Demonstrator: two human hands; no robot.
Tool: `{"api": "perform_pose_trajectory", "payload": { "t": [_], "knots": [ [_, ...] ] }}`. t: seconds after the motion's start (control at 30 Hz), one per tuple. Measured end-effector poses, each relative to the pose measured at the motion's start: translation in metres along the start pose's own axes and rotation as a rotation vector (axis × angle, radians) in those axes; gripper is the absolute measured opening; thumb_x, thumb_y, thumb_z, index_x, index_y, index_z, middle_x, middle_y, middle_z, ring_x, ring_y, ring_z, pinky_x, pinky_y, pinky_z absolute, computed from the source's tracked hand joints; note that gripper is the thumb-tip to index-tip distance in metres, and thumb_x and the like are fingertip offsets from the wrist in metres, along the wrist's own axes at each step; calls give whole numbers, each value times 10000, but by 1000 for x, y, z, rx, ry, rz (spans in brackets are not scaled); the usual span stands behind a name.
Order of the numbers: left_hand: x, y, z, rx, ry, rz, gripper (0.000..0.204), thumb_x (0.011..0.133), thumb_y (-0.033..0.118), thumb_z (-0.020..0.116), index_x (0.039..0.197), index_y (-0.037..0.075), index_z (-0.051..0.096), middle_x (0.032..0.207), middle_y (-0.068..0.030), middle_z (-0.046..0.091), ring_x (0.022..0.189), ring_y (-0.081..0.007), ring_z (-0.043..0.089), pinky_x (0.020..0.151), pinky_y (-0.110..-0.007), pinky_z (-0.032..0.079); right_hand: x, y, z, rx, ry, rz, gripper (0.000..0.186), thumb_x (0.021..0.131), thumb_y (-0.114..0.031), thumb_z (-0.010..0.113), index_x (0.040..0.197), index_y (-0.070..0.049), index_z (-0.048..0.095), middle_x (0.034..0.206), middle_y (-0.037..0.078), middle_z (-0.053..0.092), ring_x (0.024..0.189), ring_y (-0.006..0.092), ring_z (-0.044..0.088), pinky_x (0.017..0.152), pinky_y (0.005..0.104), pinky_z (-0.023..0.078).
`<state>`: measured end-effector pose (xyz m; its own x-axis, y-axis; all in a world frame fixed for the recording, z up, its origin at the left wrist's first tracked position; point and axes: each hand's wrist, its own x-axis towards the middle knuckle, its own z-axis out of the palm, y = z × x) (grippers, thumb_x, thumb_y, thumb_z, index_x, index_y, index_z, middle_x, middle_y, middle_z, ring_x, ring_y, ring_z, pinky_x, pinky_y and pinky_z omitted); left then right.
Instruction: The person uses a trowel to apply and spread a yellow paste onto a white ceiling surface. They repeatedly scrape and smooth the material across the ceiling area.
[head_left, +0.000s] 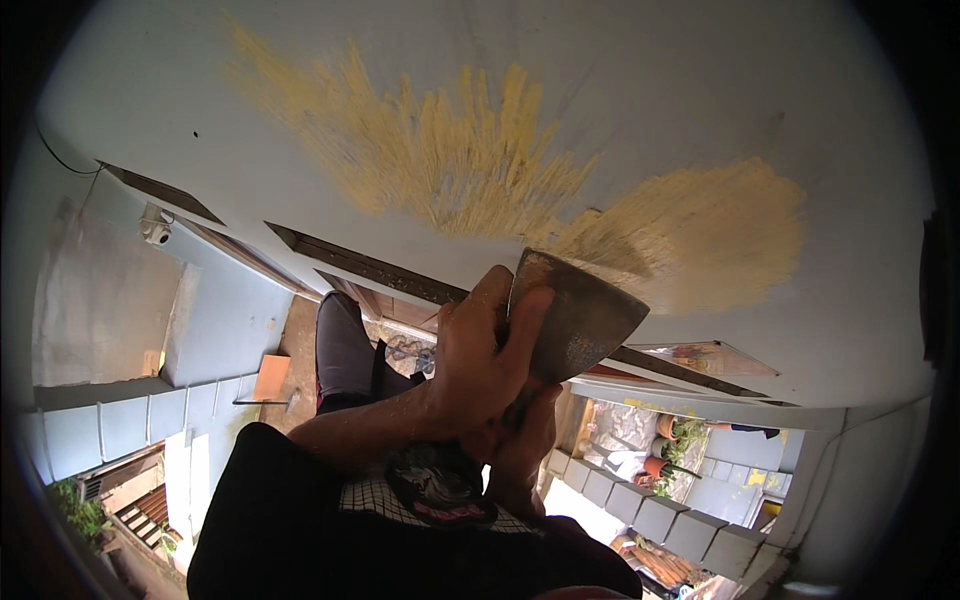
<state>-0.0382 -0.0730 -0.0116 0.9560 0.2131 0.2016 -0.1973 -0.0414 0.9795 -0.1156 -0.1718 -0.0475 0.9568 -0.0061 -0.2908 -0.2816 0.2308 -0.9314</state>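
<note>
A wide, worn metal scraper (577,305) is held with its broad edge against the pale wall (680,80), at the lower border of a streaky yellow patch (690,215). A second, more streaked yellow area (450,150) spreads to the upper left. My left hand (480,360) is closed on the scraper, its fingers pressed along the blade's left side. Below it my right hand (522,440) wraps round the scraper's handle, which is mostly hidden by both hands.
Dark slatted openings (370,268) run below the patches. A white camera-like fixture (157,224) is at the left. My bent leg (340,350) shows low down. Far below are block ledges (630,500), potted plants (660,465) and an orange board (272,376).
</note>
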Motion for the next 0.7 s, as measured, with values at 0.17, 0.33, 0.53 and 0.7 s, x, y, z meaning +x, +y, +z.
{"api": "perform_pose_trajectory", "payload": {
  "t": [0.17,0.33,0.53,0.7],
  "knots": [
    [12,9,-1,3,-2,130,274,957,170,624,772,19,490,491,-67,488,412,-66,476,378,-307,341,-1,-4,1,106,8,55,713,1009,-613,210,1197,6,510,721,65,553,531,151,534,446,260,429],
    [10,3,-3,-92,-60,63,249,963,143,609,781,4,511,505,-61,498,444,-48,469,384,-292,346,3,-6,12,180,99,41,637,1030,-573,218,1240,-21,457,584,42,500,384,115,428,334,261,342],
    [10,10,-3,-235,-83,10,202,965,137,599,855,-30,576,525,-81,533,471,-64,531,396,-277,380,3,-8,16,207,136,3,637,1033,-564,219,1251,-14,454,626,48,527,428,118,464,365,256,367],
    [18,31,-8,-112,-61,59,199,957,137,605,874,-44,592,566,-139,600,487,-172,638,410,-309,438,12,-15,17,228,88,-12,637,1036,-557,221,1260,-8,452,661,53,549,465,120,495,390,253,388]
  ]
}}
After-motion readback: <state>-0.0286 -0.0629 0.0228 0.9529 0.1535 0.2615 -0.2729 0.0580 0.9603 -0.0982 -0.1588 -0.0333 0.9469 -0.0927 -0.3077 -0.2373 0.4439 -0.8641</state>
